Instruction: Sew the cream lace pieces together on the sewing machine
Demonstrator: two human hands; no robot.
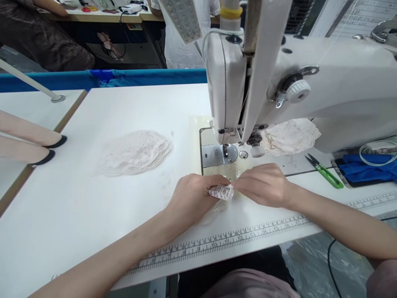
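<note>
Forearms (133, 247) cross a ruler (214, 246) numbered 10, 12; left hand (191, 193) grips white lace (221, 192), right hand (266, 185) pinches its edge.

Bright, diffuse light partly fades the held lace (221, 192) into the white tabletop (71, 231); wide-angle distortion stretches edges.

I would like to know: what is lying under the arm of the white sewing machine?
White lace fabric lies beneath the machine's arm. Part of its left side is hidden behind the machine's head. Whatever is under the fabric itself is covered.
</note>
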